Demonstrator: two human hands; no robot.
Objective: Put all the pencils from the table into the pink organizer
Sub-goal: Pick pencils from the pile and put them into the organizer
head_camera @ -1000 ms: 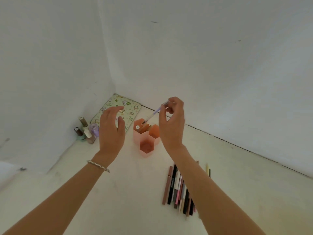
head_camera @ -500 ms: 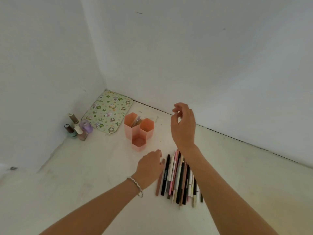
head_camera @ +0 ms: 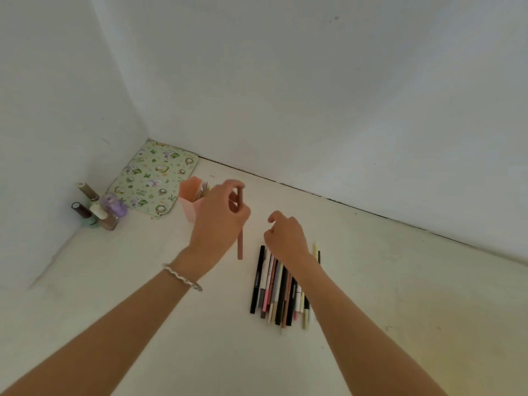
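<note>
The pink organizer (head_camera: 187, 197) stands near the back corner, mostly hidden behind my left hand (head_camera: 218, 221); a few pencils show in its rear cell. That hand grips a brown pencil (head_camera: 240, 247) held nearly upright just right of the organizer. Several pencils (head_camera: 275, 290), black, pink, white and yellowish, lie side by side in a row on the white table. My right hand (head_camera: 285, 238) hovers over the far end of that row, fingers curled and apart, holding nothing.
A green patterned pouch (head_camera: 154, 178) lies flat in the corner behind the organizer. Several nail polish bottles (head_camera: 98, 208) stand against the left wall. White walls close in the table on the left and at the back.
My right hand dropped the purple pencil into the organizer, then came down over the row. My left hand reached to the row, picked up the brown pencil and lifted it toward the organizer.
</note>
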